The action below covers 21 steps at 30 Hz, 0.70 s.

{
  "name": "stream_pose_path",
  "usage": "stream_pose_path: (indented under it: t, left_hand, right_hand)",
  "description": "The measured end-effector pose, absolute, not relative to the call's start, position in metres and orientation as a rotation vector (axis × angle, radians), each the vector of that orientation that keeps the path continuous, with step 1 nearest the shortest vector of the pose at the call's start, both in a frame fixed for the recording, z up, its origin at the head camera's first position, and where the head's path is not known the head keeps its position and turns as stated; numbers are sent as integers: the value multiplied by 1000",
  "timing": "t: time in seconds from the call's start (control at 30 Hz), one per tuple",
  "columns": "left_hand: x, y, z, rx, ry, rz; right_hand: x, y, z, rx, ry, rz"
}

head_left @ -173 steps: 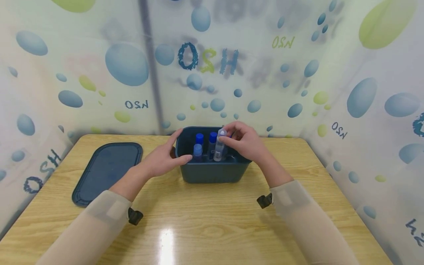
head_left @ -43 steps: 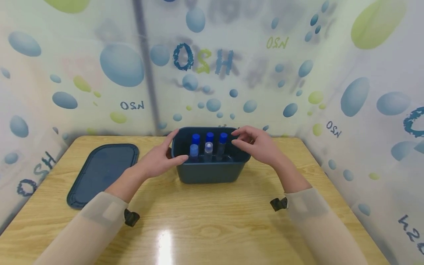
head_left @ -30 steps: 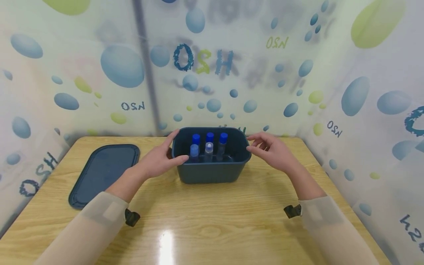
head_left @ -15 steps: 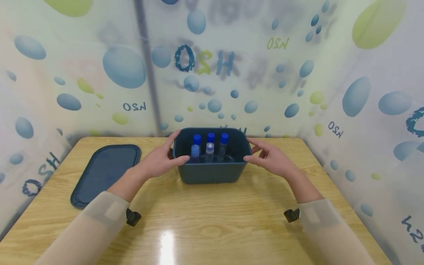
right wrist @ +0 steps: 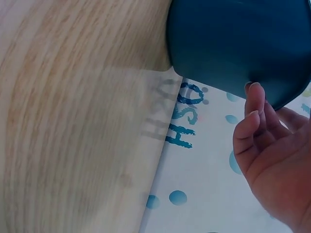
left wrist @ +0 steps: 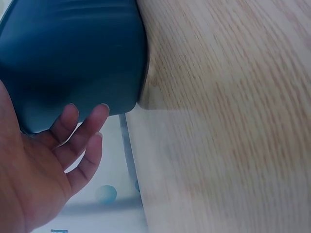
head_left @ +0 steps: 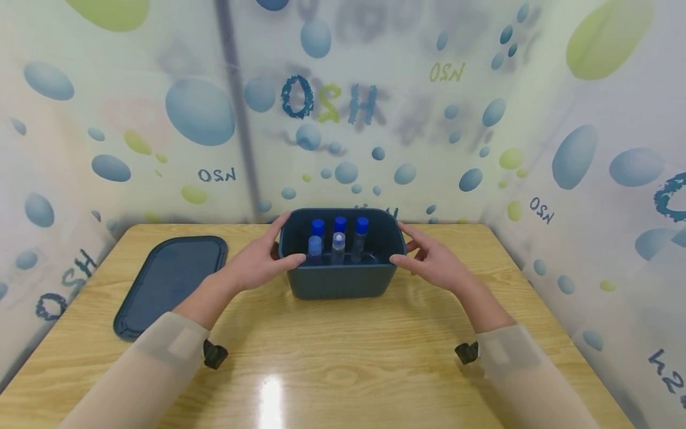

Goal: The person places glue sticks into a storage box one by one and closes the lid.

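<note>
A dark blue plastic box (head_left: 343,283) stands on the table with its mouth up. Inside it several slim clear tubes stand upright, among them one with a dark blue cap (head_left: 362,226), one with a paler blue cap (head_left: 315,245) and one with a clear top (head_left: 338,241). My left hand (head_left: 257,262) holds the box's left end, thumb over the front rim and index finger at the back corner. At the other end my right hand (head_left: 436,262) grips likewise. In the wrist views, the other fingers of the left hand (left wrist: 53,165) and right hand (right wrist: 277,150) curl loosely by the end walls.
A dark blue lid (head_left: 171,280) lies flat on the wooden table (head_left: 343,369), left of the box and beside my left forearm. Close behind the box rises a patterned cloth wall (head_left: 343,137), with further walls at both sides.
My right hand earlier held a clear tube over the box; that tube now stands inside. The hand then moved out to the right and came onto the box's right end. My left hand stayed put.
</note>
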<state>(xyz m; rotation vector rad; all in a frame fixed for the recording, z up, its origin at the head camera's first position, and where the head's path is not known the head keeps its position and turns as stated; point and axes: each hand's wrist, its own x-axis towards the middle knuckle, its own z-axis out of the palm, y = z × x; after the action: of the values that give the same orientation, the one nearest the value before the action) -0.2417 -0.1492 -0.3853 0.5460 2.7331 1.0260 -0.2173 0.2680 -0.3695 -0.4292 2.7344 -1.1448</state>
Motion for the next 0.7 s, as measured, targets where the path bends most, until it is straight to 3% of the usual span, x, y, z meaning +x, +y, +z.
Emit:
stream_pose_path:
  t: [0.37, 0.7]
  left_hand:
    - [-231, -166, -380, 550, 2740, 1154]
    - [-195, -232, -373, 543, 2869, 1047]
  right_hand:
    - [-216, 267, -373, -427, 2732, -1173]
    - [-215, 266, -375, -418, 2723, -1204]
